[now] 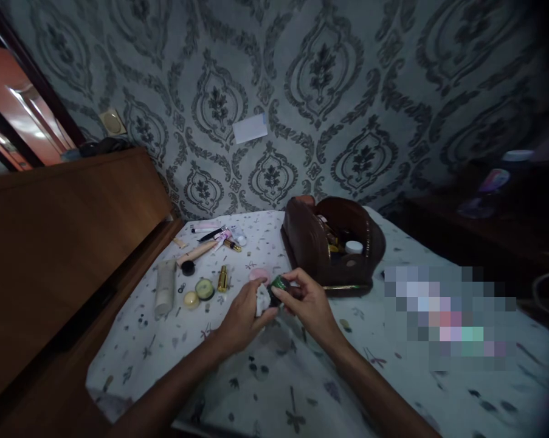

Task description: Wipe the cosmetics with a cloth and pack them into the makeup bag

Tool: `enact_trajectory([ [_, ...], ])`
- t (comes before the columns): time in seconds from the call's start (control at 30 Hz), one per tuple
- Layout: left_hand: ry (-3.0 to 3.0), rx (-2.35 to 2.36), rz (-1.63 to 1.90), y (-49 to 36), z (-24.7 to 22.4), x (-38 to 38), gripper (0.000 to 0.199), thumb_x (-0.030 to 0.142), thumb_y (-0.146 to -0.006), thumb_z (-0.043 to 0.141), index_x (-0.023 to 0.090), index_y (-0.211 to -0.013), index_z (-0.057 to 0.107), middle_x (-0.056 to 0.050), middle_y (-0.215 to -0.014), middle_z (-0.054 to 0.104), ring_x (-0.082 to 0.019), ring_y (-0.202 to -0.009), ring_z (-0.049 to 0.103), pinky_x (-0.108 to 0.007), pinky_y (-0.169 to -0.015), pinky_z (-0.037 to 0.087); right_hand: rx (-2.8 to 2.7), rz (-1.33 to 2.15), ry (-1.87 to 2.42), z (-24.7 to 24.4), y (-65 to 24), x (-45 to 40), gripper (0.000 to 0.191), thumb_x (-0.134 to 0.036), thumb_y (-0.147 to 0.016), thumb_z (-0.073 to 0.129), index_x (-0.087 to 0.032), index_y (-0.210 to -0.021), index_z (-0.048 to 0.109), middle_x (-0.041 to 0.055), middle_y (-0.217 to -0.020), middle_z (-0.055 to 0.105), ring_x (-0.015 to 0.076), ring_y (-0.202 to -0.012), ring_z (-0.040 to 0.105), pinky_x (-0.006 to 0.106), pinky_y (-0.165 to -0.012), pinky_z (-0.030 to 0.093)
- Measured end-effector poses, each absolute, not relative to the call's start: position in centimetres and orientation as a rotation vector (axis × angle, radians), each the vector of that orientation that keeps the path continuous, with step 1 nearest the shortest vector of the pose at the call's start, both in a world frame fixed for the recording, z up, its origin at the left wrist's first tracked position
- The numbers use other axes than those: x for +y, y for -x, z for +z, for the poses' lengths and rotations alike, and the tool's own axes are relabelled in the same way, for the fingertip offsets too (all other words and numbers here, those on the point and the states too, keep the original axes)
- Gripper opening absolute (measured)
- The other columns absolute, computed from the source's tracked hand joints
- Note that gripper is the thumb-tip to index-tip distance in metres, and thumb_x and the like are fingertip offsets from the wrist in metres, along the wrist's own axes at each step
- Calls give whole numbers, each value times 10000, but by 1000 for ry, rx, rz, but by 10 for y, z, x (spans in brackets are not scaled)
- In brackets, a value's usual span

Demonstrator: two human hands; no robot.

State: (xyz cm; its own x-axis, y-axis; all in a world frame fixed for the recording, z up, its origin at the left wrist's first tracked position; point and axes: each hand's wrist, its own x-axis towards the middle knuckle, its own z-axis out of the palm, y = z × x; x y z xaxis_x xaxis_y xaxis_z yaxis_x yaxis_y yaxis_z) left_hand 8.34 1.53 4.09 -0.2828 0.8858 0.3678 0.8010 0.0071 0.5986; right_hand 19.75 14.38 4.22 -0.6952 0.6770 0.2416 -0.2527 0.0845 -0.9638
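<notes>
My left hand (244, 313) is closed on a crumpled white cloth or tissue (262, 299). My right hand (308, 301) pinches a small green and dark container (279, 285), which touches the white cloth between both hands. Just behind them a round pink item (259, 275) lies on the patterned cloth. An open brown bag (306, 243) stands behind my right hand, with a white-lidded jar (354, 247) and other small things inside. To the left of my left hand are a gold bottle (222, 278), a round green container (205, 289) and a small yellow one (191, 299).
Farther left lie a grey-white tube (165, 287), a black round lid (188, 267), a beige tube (196, 252) and several slim cosmetics. A wooden panel (73, 243) borders the left side. A bottle (488, 185) stands at the far right, beyond a blurred-out area.
</notes>
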Motion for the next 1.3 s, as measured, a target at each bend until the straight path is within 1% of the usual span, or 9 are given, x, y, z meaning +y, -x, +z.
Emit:
enact_trajectory([
  [0.2,-1985,2349,1045,-92,39,32,601,259,-832,654,185,-1365,388,-141,-1290,598,-301,-1226,565,-489,-1025,479,-1695,1580,378,41,-197,144,358,-389,-717,737,-197,-1016,695,41,-920,642,106,-584,544,208,-443,468],
  [0.27,-1964,2333,1064,-88,35,31,568,288,-834,662,200,-1338,414,-125,-1294,603,-285,-1201,583,-461,-1003,495,-1716,1543,359,42,-198,144,334,-388,-733,725,-192,-1004,722,65,-979,658,113,-608,558,210,-451,475],
  [0.4,-1927,2309,954,-75,26,19,443,375,-847,659,198,-1224,508,-113,-1200,637,-303,-1137,587,-469,-958,494,-1730,1606,406,45,-200,145,392,-429,-743,721,-168,-1035,710,55,-871,674,99,-528,538,206,-411,437],
  [0.6,-1924,2380,789,-59,11,-4,402,443,-870,629,187,-1164,531,-100,-1112,618,-296,-1053,565,-471,-931,470,-1770,1759,409,52,-205,150,483,-466,-779,677,-144,-1138,651,-4,-677,610,110,-485,550,243,-475,466],
  [0.87,-1885,2483,764,-65,12,-2,280,382,-941,514,162,-1115,522,-118,-1043,602,-298,-1040,568,-474,-887,489,-1780,1579,432,50,-204,149,273,-421,-756,688,-187,-823,565,-46,-687,525,91,-538,489,211,-481,382],
  [1.03,-2074,2410,1030,-81,16,18,458,372,-919,548,170,-1312,431,-152,-1216,574,-312,-1175,545,-498,-984,457,-1809,1367,486,57,-206,137,251,-297,-730,727,-192,-676,506,-61,-639,485,102,-610,468,219,-576,363],
  [1.13,-2118,2348,1085,-80,18,28,493,408,-898,564,158,-1306,445,-160,-1189,599,-322,-1127,585,-499,-939,494,-1826,1349,421,62,-212,136,146,-201,-732,733,-186,-818,616,-17,-815,638,144,-791,580,247,-733,430],
  [1.2,-2144,2299,1064,-75,20,31,448,426,-904,545,167,-1265,486,-145,-1138,628,-316,-1070,619,-489,-890,524,-1882,1344,310,63,-221,140,260,-120,-737,703,-197,-983,666,22,-998,687,171,-940,608,277,-845,445],
  [1.3,-2257,2173,985,-68,20,33,424,481,-927,472,185,-1223,546,-131,-1117,659,-306,-1034,644,-468,-859,553,-2016,1328,223,57,-238,149,322,-81,-765,649,-198,-1061,698,54,-1044,699,186,-969,621,302,-880,461],
])
